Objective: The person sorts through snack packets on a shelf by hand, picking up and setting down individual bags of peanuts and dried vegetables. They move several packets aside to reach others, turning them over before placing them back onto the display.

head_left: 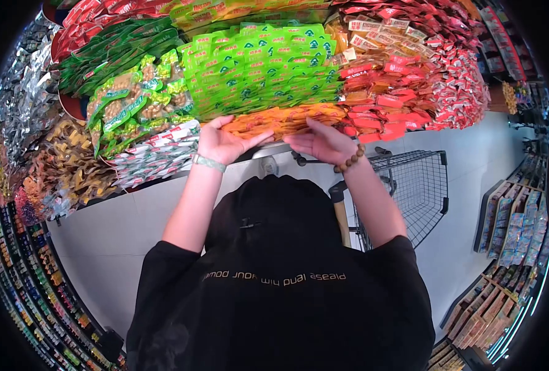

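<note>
A row of orange snack packets [287,120] lies along the front edge of a heaped display. My left hand [223,141] is at the left end of this row, thumb and fingers apart, its fingers against the packets. At the row's right part is my right hand [321,141], fingers stretched out toward the left and palm partly turned up. Neither hand visibly holds a packet. Behind the orange row rise neat stacks of bright green packets [262,68]. White packets [157,151] lie left of my left hand, and red packets [386,102] lie right of my right hand.
A black wire shopping cart [413,191] stands on the floor to the right, close to my right arm. Clear bags of nuts [141,99] and brown-wrapped sweets [70,161] fill the display's left side. Shelves of goods [512,216] line the far right.
</note>
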Tool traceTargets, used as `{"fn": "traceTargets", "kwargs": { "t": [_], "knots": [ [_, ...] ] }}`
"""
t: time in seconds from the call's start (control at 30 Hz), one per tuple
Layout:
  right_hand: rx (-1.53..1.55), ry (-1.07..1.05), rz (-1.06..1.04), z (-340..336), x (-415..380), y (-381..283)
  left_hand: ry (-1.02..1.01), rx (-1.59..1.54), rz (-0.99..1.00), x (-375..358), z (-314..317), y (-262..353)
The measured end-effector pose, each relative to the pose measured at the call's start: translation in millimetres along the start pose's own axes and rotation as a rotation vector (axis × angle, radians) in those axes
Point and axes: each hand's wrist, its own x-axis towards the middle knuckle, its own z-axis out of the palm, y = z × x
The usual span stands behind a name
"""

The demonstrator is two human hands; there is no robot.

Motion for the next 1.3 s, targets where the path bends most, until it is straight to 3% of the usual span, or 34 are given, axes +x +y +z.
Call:
{"fn": "traceTargets", "kwargs": {
  "t": [0.07, 0.23, 0.33, 0.6, 0.73, 0.77, 0.87, 0.97, 1.17, 1.3],
  "knots": [
    [-0.225, -0.024, -0.14, -6, -8, 18, -0.102, 0.086, 0.028, -7, -13, -3],
    [-0.189, 0.025, -0.046, 6, -19, 33, -0.186, 0.444, 0.006, -22, -31, -3],
    [-0.109, -0.028, -0.062, 13, -21, 38, -0.087, 0.543, 0.05, -26, -41, -8],
    [0.115, -0.092, -0.115, 2, -14, 50, -0.019, 0.497, 0.178, -35, -44, -19],
    [0.362, -0.039, -0.136, 7, -16, 55, 0.058, 0.455, 0.2, -34, -41, -17],
    [0.437, 0.061, -0.127, 13, -17, 54, 0.068, 0.445, 0.204, -33, -43, -16],
    [0.601, 0.011, -0.135, 18, -20, 47, 0.086, 0.422, 0.218, -34, -45, -16],
    [0.699, 0.096, -0.152, 23, -22, 46, 0.075, 0.399, 0.242, -34, -48, -17],
    [0.655, -0.03, -0.088, 12, -26, 48, 0.019, 0.501, 0.247, -44, -58, -16],
    [0.513, 0.072, 0.028, 30, -35, 25, -0.013, 0.757, 0.214, -73, -58, -9]
  ]
}}
